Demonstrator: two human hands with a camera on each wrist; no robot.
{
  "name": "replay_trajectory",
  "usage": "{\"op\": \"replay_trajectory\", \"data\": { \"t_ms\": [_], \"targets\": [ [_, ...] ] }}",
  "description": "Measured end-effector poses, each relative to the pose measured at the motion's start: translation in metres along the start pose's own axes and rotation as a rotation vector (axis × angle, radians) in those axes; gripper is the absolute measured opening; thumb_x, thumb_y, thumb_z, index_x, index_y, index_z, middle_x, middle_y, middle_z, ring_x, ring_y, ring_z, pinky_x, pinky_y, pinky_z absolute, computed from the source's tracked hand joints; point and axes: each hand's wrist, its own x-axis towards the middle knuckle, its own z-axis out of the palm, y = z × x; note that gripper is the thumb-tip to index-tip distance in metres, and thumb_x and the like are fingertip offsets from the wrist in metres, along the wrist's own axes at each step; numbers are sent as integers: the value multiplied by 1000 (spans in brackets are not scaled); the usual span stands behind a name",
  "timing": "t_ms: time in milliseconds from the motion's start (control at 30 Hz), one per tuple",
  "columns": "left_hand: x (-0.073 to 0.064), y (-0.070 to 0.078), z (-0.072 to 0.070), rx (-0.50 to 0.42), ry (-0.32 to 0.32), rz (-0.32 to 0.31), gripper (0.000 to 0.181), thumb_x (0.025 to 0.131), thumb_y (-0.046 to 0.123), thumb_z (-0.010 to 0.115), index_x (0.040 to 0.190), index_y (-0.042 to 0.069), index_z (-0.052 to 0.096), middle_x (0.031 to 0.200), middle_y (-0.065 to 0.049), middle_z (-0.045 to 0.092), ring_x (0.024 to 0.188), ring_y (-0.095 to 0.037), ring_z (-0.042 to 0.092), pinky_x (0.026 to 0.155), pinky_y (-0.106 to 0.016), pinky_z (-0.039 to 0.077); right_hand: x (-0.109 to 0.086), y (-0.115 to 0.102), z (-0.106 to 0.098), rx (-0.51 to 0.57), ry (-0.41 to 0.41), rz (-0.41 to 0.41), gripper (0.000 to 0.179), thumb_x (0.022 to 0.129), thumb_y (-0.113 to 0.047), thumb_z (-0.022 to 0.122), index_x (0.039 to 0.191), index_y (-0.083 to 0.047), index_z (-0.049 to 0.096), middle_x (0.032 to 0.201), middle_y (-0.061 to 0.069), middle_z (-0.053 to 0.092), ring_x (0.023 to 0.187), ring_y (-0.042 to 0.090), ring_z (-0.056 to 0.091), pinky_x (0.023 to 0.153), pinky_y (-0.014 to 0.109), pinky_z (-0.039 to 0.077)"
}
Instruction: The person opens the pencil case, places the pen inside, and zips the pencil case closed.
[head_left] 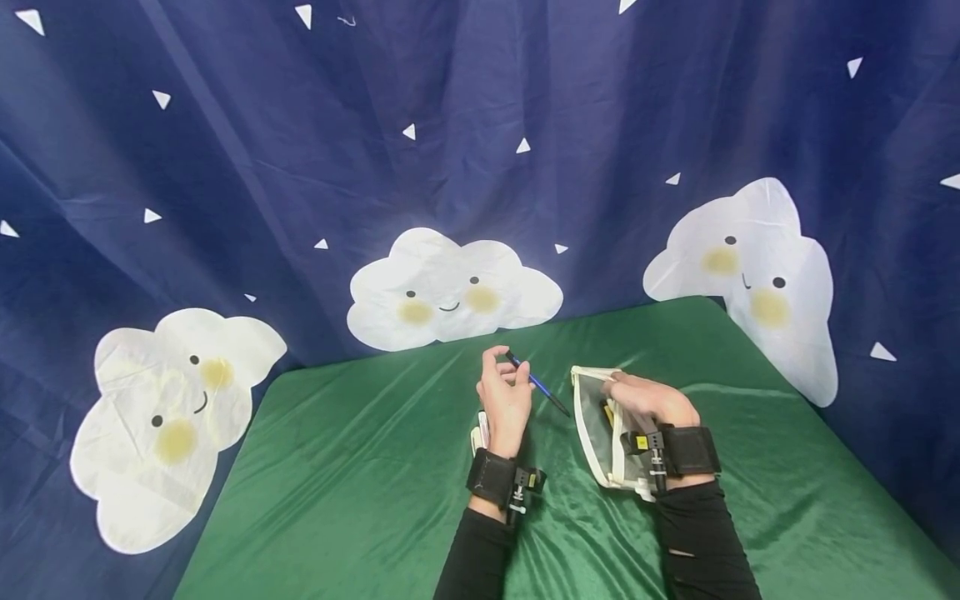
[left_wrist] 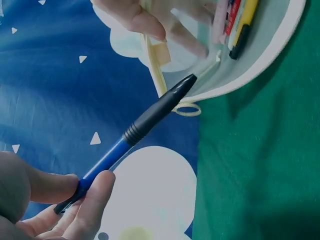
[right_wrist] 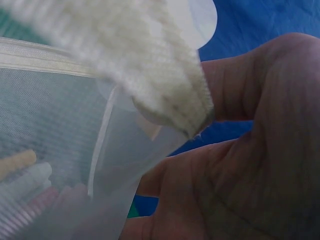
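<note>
My left hand point(head_left: 505, 403) pinches a blue pen point(left_wrist: 152, 119) with a black ribbed grip near its rear end, between thumb and fingers. The pen's black end points toward a see-through mesh pencil pouch point(head_left: 591, 417) with cream edging. My right hand point(head_left: 654, 402) grips the pouch by its upper edge, and the pouch stands tilted above the cloth. Several pens lie inside, among them a yellow one point(left_wrist: 246, 22) with a black end and a red one point(left_wrist: 231, 19). A cream zip edge point(right_wrist: 170, 95) partly covers the right hand's fingertips in the right wrist view.
A green cloth point(head_left: 352, 483) covers the table, with wrinkles near the arms. Partly hidden beside the left wrist lies a small white object point(head_left: 482, 429). Behind the table hangs a dark blue curtain point(head_left: 465, 183) with white triangles and smiling clouds.
</note>
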Motion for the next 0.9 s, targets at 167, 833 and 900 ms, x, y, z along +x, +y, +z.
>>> {"op": "replay_trajectory", "data": {
  "t_ms": [167, 833, 900],
  "targets": [
    [-2, -2, 3, -51, -1, -37, 34, 91, 8, 74, 121, 15, 58, 92, -11, 75, 76, -19, 75, 63, -24, 60, -2, 1, 1, 18, -1, 21, 77, 102, -49, 34, 163, -7, 13, 170, 23, 10, 155, 50, 6, 123, 66, 15],
    [-17, -6, 29, -127, -81, -105, 27, 91, 4, 74, 112, 3, 57, 84, -17, 75, 69, -22, 77, 61, -23, 60, 0, 0, 0, 6, -5, -9, 77, 103, -44, 32, 161, 1, 10, 168, 26, 10, 155, 49, 8, 124, 63, 17],
    [-19, -6, 31, -127, -89, -114, 27, 91, 5, 74, 112, 4, 57, 84, -16, 75, 69, -22, 77, 61, -23, 60, -1, 0, 0, 15, -1, -8, 77, 103, -45, 32, 161, 1, 11, 168, 27, 11, 155, 50, 11, 124, 63, 18]
  ]
}}
